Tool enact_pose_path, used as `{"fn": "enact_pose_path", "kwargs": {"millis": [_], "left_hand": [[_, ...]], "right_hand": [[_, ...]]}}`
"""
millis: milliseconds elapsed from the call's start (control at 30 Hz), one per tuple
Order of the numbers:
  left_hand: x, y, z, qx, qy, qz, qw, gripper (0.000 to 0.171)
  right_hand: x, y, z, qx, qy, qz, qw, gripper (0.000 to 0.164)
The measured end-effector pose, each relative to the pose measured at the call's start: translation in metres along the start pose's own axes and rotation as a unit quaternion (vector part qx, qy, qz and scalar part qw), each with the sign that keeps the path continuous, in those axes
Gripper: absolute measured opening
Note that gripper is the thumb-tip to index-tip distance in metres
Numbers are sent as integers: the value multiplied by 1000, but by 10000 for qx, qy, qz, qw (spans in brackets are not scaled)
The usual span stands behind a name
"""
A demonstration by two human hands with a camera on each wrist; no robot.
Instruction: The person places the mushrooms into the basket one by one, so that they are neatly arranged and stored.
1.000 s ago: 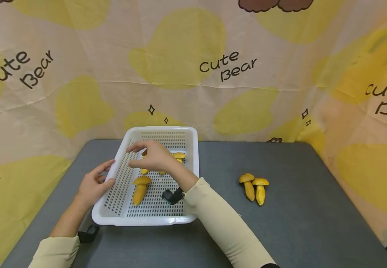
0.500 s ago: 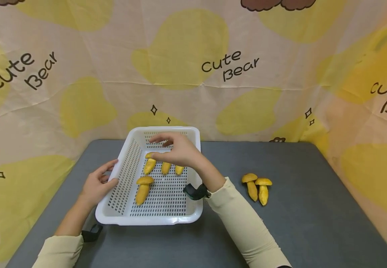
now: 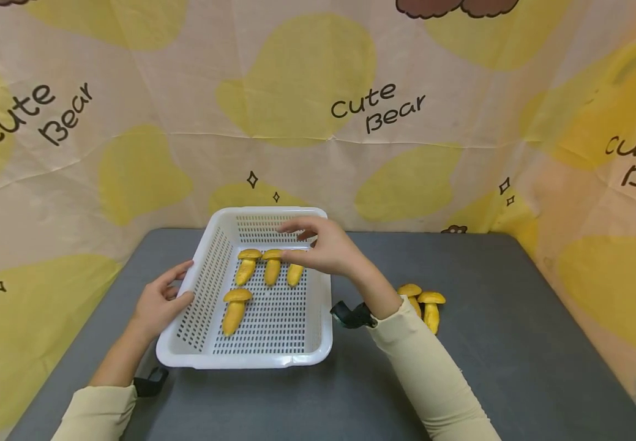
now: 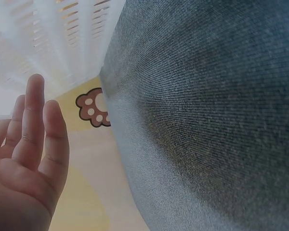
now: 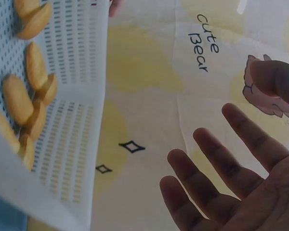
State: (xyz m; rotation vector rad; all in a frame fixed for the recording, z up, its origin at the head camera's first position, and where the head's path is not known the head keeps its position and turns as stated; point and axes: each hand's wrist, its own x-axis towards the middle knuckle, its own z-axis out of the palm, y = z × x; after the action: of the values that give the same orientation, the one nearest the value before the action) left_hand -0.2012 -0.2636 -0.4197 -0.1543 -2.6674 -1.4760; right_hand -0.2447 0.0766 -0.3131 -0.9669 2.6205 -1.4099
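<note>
My right hand [image 3: 325, 245] hovers over the back right of a white perforated basket [image 3: 243, 361], thumb and fingers apart and holding nothing. Inside the basket, a row of three yellow toy-like mushrooms, left [image 3: 245, 269], middle [image 3: 272, 269] and right [image 3: 295, 275], lies toward the back, caps away from me. The right one's cap is partly hidden by my thumb. Another mushroom [image 3: 234, 312] lies nearer, at the left. My left hand [image 3: 158, 300] rests its fingertips against the basket's left rim. In the left wrist view, that hand [image 4: 31, 154] has its fingers extended beside the basket's slotted wall.
Two more mushrooms lie side by side on the grey table [image 3: 494, 367], right of the basket; my right sleeve [image 3: 428, 373] partly covers the left one [image 3: 409, 290] and the lower end of the right one [image 3: 431, 309]. A printed cloth [image 3: 295, 79] hangs behind the table.
My right hand has moved rightward over the basket, from above the left back mushroom, uncovering the back row. Its sleeve now overlaps the table mushrooms. My left hand stays at the rim.
</note>
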Motion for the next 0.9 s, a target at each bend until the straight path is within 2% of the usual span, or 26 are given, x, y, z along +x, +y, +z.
{"fn": "enact_pose_path", "kwargs": {"millis": [300, 667, 900], "left_hand": [[1, -1, 1, -1, 8, 89, 10000, 60], [0, -4, 0, -23, -20, 21, 10000, 61], [2, -4, 0, -71, 13, 99, 9999, 61]], "right_hand": [[-20, 17, -20, -487, -3, 31, 9988, 41], [-44, 38, -44, -955, -146, 513, 9940, 41], [-61, 53, -63, -1153, -127, 601, 9914, 41]]}}
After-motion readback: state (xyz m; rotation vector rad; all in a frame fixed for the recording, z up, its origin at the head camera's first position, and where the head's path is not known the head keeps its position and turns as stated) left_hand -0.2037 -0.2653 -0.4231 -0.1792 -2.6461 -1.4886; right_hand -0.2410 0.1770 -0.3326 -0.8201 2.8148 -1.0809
